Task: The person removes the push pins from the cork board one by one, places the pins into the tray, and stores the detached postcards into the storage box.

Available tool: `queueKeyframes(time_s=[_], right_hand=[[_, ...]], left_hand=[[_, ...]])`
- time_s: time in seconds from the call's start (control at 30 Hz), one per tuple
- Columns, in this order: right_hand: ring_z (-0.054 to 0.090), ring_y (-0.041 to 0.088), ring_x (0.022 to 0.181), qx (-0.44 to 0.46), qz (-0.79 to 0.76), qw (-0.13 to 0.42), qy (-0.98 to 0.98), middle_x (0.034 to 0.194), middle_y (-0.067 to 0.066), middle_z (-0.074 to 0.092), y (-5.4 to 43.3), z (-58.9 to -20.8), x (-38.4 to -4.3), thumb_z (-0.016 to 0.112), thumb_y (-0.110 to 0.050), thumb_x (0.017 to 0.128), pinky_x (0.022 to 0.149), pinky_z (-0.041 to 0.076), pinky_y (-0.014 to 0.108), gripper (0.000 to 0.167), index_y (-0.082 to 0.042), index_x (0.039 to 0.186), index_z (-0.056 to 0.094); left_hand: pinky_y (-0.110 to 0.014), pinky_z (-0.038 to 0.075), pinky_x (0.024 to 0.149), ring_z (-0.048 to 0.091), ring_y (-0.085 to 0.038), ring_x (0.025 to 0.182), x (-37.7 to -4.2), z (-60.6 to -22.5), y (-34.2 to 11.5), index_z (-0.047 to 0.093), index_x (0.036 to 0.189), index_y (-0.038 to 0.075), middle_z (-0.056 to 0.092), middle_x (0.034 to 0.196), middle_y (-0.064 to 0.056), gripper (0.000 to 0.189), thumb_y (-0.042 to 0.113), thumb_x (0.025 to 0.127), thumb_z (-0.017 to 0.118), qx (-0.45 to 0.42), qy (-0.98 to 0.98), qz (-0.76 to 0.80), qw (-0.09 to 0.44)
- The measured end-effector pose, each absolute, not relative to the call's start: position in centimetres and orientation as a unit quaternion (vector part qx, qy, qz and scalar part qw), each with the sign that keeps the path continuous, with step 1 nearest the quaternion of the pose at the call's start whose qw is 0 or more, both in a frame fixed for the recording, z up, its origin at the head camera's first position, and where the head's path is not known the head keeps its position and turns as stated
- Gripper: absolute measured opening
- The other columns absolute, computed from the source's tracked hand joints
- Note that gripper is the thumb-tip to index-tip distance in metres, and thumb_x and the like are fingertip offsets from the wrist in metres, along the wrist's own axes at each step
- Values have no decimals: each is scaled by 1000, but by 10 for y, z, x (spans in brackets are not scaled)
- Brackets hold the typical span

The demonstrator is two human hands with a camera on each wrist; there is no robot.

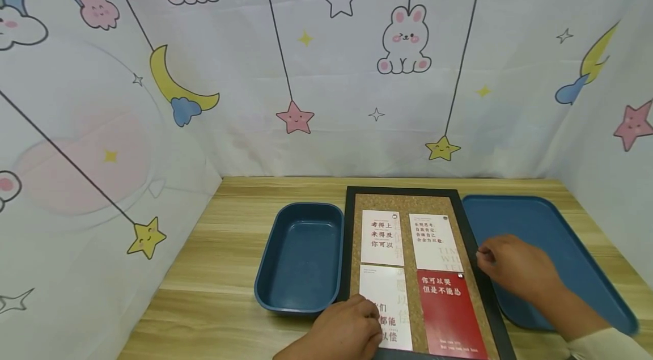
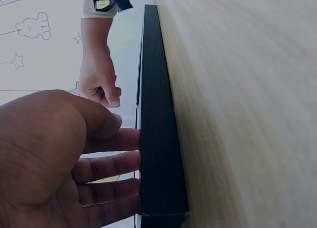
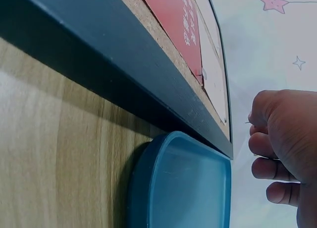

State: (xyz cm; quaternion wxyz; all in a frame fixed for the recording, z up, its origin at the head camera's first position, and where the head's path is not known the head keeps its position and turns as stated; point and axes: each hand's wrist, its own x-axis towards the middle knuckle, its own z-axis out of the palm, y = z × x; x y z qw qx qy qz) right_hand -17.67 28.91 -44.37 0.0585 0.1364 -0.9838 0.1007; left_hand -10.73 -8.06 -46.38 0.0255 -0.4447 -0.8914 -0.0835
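Note:
A black-framed cork board (image 1: 407, 203) lies on the table with cards on it. My left hand (image 1: 348, 328) rests over the left edge of the lower-left white card (image 1: 395, 292); in the left wrist view its fingers (image 2: 111, 164) reach to the board beside the black frame (image 2: 159, 119). Raised over the board's right side, my right hand (image 1: 520, 266) pinches a thumbtack (image 3: 248, 122), whose thin point shows past the fingertips. Small pins hold the upper-left white card (image 1: 381, 255), the upper-right white card (image 1: 425, 258) and the red card (image 1: 451, 317).
Left of the board stands a deep blue bin (image 1: 301, 258). To its right a shallow blue tray (image 1: 556, 235) lies close against the frame, partly under my right hand. A printed white cloth (image 1: 347, 150) hangs behind and along both sides of the wooden table (image 1: 204, 292).

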Motion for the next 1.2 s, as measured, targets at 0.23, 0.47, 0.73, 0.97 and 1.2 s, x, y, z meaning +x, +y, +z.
queueKeyframes(time_s=[0.23,0.47,0.73,0.97,1.2], right_hand=[[54,13,76,133,99,58,-984,89,-3,67,292,-445,-176,77,-16,86,53,41,30,9,-12,94,74],[56,11,74,135,87,61,-985,86,-5,66,297,-447,-175,77,-17,86,53,44,31,7,-14,91,74],[56,11,73,134,79,59,-986,84,-7,66,300,-446,-174,77,-17,86,54,44,32,5,-15,91,75],[53,9,70,127,80,51,-987,84,-7,66,302,-446,-174,76,-19,88,52,42,32,5,-15,90,75],[49,8,68,133,82,51,-986,80,-9,63,306,-448,-175,76,-19,87,52,41,32,5,-15,87,73]], left_hand=[[-11,44,71,54,0,93,-107,-464,-81,80,89,31,64,101,14,11,30,96,71,-446,-891,-81,29],[-11,43,71,54,0,93,-106,-464,-81,80,89,31,64,101,14,11,30,96,71,-446,-890,-86,30],[-11,43,70,55,0,93,-106,-465,-82,79,89,31,64,101,14,10,31,95,72,-450,-888,-79,48],[-12,44,71,55,0,94,-106,-465,-83,79,89,32,64,102,14,11,31,95,71,-450,-888,-77,50],[-12,44,70,55,0,95,-106,-464,-82,79,90,32,64,103,14,10,31,96,71,-446,-890,-80,43]])
